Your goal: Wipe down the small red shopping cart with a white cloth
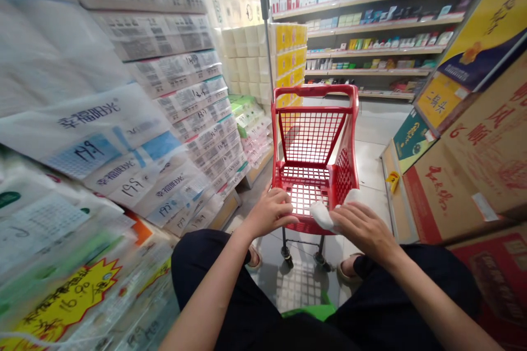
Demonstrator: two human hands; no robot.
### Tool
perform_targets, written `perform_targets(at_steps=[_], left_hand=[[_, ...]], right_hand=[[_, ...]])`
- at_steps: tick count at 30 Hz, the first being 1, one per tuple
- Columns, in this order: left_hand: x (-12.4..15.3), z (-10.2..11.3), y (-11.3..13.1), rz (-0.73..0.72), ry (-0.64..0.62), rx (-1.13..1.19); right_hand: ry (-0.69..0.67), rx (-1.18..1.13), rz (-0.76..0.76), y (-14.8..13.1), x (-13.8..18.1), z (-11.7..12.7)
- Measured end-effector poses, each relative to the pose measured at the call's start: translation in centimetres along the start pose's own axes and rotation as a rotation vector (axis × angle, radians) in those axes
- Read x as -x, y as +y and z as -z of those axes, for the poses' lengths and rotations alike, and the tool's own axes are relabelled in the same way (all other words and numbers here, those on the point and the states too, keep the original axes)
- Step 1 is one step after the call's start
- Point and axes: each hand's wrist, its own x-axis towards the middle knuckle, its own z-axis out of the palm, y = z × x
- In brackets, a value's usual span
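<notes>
A small red plastic shopping cart (317, 137) stands on the tiled floor right in front of me, its basket empty. My left hand (269, 211) curls over the near left rim of the basket and grips it. My right hand (364, 227) presses a white cloth (323, 215) against the near right rim, fingers closed over it. My knees in dark trousers frame the cart's wheels.
Stacked packs of tissue paper (123, 120) with price tags tower close on the left. Cardboard boxes (481, 164) are piled on the right. Shelves of small goods (370, 22) run along the far wall. A narrow tiled aisle (370, 142) runs past the cart.
</notes>
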Motion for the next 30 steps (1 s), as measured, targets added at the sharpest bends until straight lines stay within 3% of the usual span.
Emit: perform_targets(at_steps=[3,5,12,15,18,23,30], left_hand=[[-0.3,-0.1,0.3,-0.015,-0.007,0.005],[-0.4,-0.3,0.4,-0.018,-0.007,0.004],[-0.7,0.4,1.4,0.082,0.049,-0.060],[-0.6,0.7,3.1,0.127,0.089,-0.131],[-0.2,-0.2,5.0,0.179,0.108,-0.124],[1.3,-2.3,5.8,0.248,0.104,-0.040],[1.5,-2.1,5.1,0.196,0.033,0.032]], right_hand=[[-0.044,-0.025,0.039,3.0,1.3,1.1],[-0.042,-0.032,0.014,3.3,1.4,1.1],[0.050,0.064,-0.269,-3.9,-1.4,-1.2],[0.021,0.054,-0.257,-6.1,-3.0,-1.8],[0.009,0.029,-0.194,-6.3,-3.6,-1.8],[0.004,-0.014,-0.086,-3.7,-1.8,-0.9],[-0.064,-0.157,-0.051,4.4,-0.6,0.5]])
